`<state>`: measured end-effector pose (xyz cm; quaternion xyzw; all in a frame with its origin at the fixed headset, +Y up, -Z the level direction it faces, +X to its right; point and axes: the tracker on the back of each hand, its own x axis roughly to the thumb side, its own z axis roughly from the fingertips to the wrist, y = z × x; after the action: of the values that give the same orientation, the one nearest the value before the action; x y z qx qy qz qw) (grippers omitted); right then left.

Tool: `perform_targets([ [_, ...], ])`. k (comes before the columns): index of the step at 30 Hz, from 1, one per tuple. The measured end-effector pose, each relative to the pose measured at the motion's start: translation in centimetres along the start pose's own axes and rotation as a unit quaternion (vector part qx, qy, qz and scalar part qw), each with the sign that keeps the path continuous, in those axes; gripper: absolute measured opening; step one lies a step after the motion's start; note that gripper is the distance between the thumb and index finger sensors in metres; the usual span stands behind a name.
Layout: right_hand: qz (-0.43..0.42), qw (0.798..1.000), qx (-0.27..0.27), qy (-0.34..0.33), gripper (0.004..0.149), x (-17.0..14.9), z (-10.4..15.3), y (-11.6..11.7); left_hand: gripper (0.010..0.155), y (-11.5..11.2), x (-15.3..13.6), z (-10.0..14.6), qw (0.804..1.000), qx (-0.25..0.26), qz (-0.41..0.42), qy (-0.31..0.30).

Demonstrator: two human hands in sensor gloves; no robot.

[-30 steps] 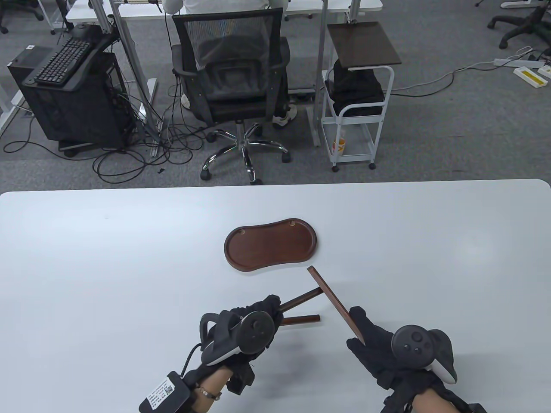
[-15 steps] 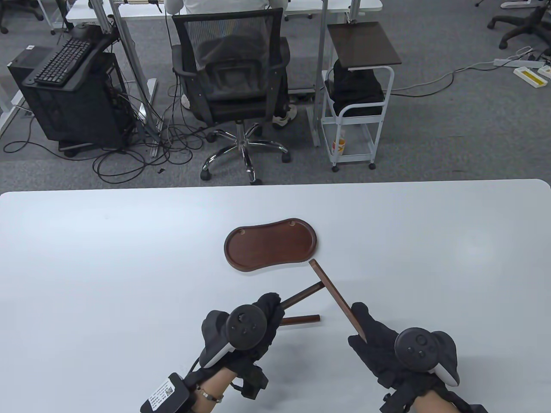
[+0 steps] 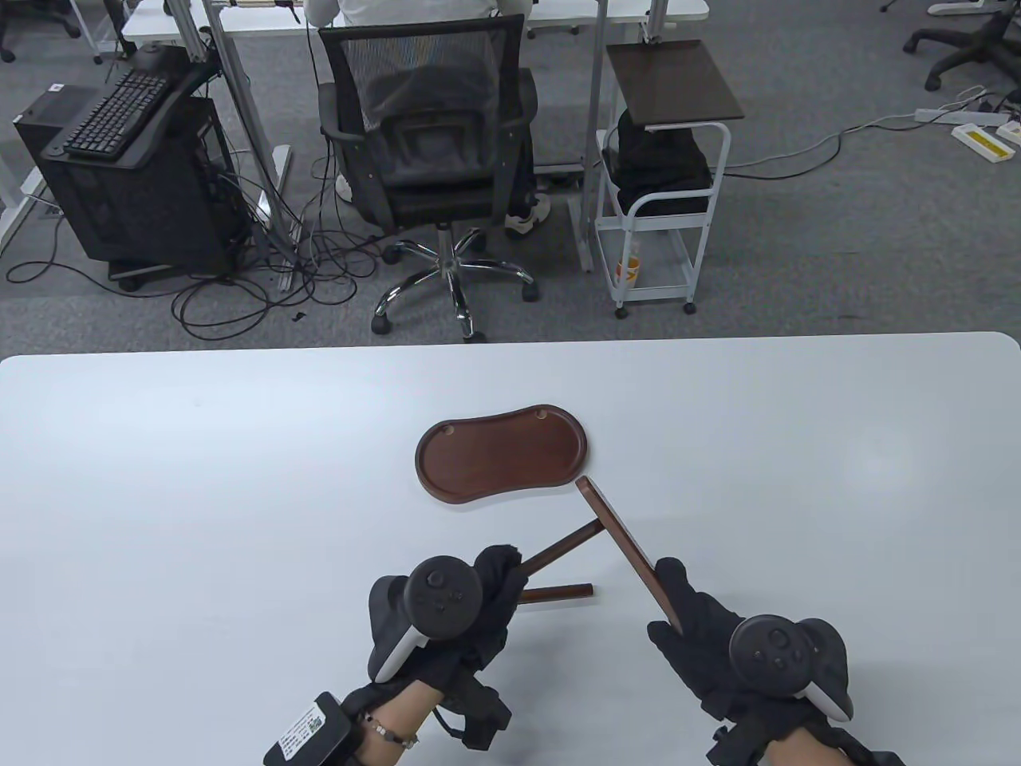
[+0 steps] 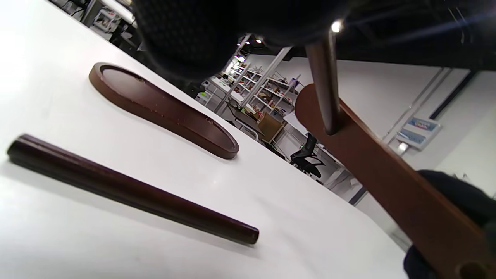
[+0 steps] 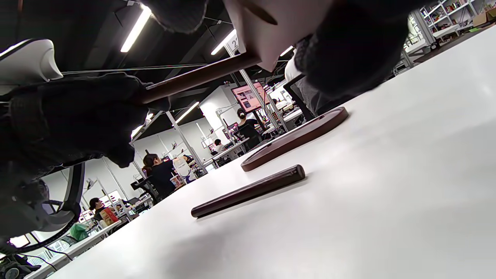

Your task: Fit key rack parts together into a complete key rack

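My left hand [image 3: 486, 582] grips a dark wooden rod [image 3: 562, 547] above the table; in the left wrist view the rod [image 4: 324, 81] has its far end set into a hole in the flat wooden bar [image 4: 391, 174]. My right hand [image 3: 694, 630] holds that flat bar [image 3: 622, 542] at its near end, tilted up off the table. A second rod [image 3: 558, 593] lies loose on the table below, also in the right wrist view [image 5: 248, 191]. The bean-shaped wooden tray base [image 3: 502, 463] lies flat just beyond.
The white table [image 3: 199, 495] spreads wide to both sides. Beyond its far edge stand an office chair [image 3: 435, 159] and a white cart [image 3: 662, 199] on the floor.
The flat bar has tipped and shifted a little farther toward the tray. My left hand has rolled, its tracker turning over, still gripping the rod. The loose rod has not moved.
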<state>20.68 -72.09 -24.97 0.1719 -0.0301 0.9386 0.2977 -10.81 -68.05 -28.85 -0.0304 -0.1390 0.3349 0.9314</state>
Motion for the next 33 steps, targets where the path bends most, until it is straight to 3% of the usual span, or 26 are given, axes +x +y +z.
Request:
perform_targets([
  [16, 0.016, 0.999, -0.024, -0.021, 0.069, 1.1, 0.2, 0.1, 0.054, 1.4, -0.3, 0.3, 0.999, 0.005, 0.038, -0.004],
  [21, -0.009, 1.000, -0.019, 0.003, 0.067, 0.5, 0.2, 0.2, 0.060, 1.2, -0.4, 0.1, 0.998, -0.016, 0.055, -0.014],
  [33, -0.069, 0.996, -0.016, 0.044, 0.063, -0.4, 0.1, 0.2, 0.071, 2.2, -0.7, 0.3, 0.997, -0.002, 0.071, -0.016],
])
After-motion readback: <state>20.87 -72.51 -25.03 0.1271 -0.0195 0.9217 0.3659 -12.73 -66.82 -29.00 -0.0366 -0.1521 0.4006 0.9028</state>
